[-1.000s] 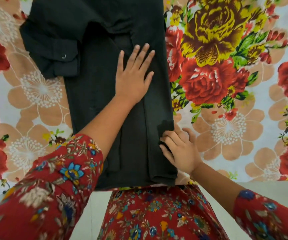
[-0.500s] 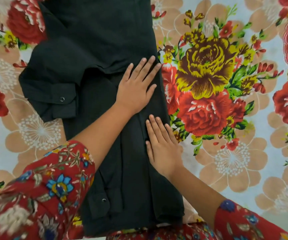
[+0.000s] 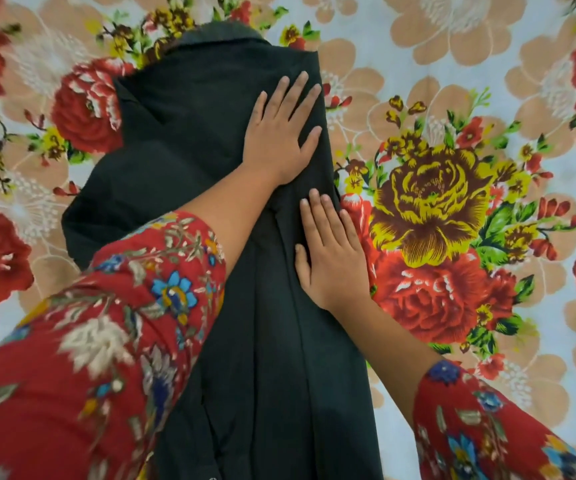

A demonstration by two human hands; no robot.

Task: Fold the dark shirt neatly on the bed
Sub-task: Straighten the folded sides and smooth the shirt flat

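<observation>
Black cloth lies under both palms: the left hand presses flat with its fingers spread apart, high on the dark shirt near its right edge, gripping nothing. Just below it, the right hand also lies flat, fingers close together and pointing up along the same edge. The shirt runs lengthwise down the floral bedsheet, collar at the far end, a sleeve bulging out on the left. Red flowered sleeves cover both forearms.
</observation>
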